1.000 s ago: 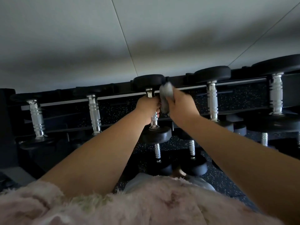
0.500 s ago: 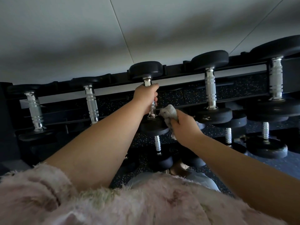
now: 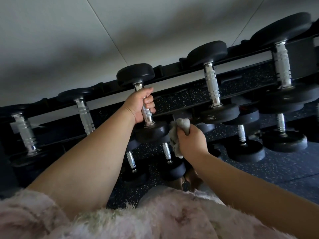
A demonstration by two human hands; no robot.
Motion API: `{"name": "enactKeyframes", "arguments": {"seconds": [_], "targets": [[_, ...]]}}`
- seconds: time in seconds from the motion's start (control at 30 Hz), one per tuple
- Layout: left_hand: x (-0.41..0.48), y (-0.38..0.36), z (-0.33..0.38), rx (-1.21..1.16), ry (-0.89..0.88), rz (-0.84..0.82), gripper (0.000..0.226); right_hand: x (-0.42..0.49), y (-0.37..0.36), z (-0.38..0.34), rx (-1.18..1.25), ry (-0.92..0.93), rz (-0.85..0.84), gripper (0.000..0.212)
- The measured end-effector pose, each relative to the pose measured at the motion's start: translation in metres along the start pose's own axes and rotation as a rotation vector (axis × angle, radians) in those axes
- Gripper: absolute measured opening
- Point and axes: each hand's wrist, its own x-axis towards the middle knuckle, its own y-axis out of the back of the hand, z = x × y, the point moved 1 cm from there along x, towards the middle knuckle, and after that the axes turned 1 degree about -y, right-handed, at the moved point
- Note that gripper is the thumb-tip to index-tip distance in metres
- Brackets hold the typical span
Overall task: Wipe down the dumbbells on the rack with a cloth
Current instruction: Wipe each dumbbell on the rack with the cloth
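Left hand (image 3: 138,105) grips the handle of one dumbbell (image 3: 144,107) on the top tier of the rack (image 3: 241,69); right hand (image 3: 190,139) clutches the cloth (image 3: 179,133) against its near head. Neighbouring dumbbells apparently await wiping.

A: what's the room like?
B: pale panelled wall (image 3: 155,23) with thin seams (image 3: 106,31), soft shadows banding across it. floor (image 3: 284,169) is dark rubber with light speckles, dim overall tbh.
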Motion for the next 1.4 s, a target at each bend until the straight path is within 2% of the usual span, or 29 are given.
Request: {"name": "enactKeyframes", "arguments": {"seconds": [0.17, 0.23, 0.33, 0.43, 0.53, 0.6, 0.73, 0.8, 0.87, 0.97, 1.07, 1.13, 1.23, 1.3, 1.4], "targets": [[0.003, -0.011, -0.003, 0.004, -0.004, 0.020, 0.041, -0.008, 0.001, -0.039, 0.039, 0.010, -0.081, 0.025], [0.002, -0.009, -0.003, 0.003, -0.006, 0.026, 0.040, -0.022, 0.004, -0.044, 0.028, 0.087, -0.137, 0.029], [0.001, -0.007, -0.002, -0.007, -0.011, 0.039, 0.043, -0.047, 0.004, -0.039, -0.095, 0.256, -0.215, 0.018], [0.001, -0.014, -0.002, 0.000, -0.006, 0.056, 0.041, -0.047, -0.001, -0.029, -0.211, 0.359, -0.193, 0.029], [0.001, -0.020, -0.001, 0.023, -0.011, 0.098, 0.036, -0.022, 0.003, -0.032, -0.102, 0.237, -0.070, 0.017], [0.000, -0.021, 0.000, 0.036, -0.023, 0.133, 0.036, -0.006, 0.004, -0.029, -0.070, 0.107, -0.046, 0.018], [-0.002, -0.024, -0.002, 0.084, -0.052, 0.223, 0.035, -0.011, 0.009, -0.016, -0.062, 0.100, -0.113, 0.019], [-0.002, -0.025, -0.002, 0.121, -0.073, 0.267, 0.030, -0.023, 0.024, -0.007, -0.060, 0.120, -0.175, 0.018], [-0.003, -0.027, -0.001, 0.170, -0.092, 0.311, 0.021, -0.035, 0.047, 0.004, -0.084, 0.151, -0.164, 0.019], [-0.008, -0.030, -0.001, 0.203, -0.121, 0.372, 0.016, -0.049, 0.085, 0.013, -0.248, 0.406, -0.003, 0.032], [-0.010, -0.035, -0.002, 0.257, -0.177, 0.458, 0.015, -0.036, 0.112, 0.013, -0.490, 0.759, 0.212, 0.061], [-0.010, -0.037, -0.005, 0.313, -0.220, 0.539, 0.017, -0.017, 0.122, 0.008, -0.673, 0.960, 0.271, 0.062], [-0.013, -0.037, -0.014, 0.527, -0.258, 0.626, 0.034, 0.015, 0.115, 0.009, -1.107, 1.088, 0.099, 0.061], [-0.017, -0.038, -0.018, 0.685, -0.276, 0.654, 0.045, 0.032, 0.113, 0.012, -1.317, 1.156, 0.003, 0.050], [-0.025, -0.040, -0.018, 0.874, -0.282, 0.709, 0.046, 0.040, 0.138, 0.015, -1.340, 1.285, -0.014, 0.034]]}}
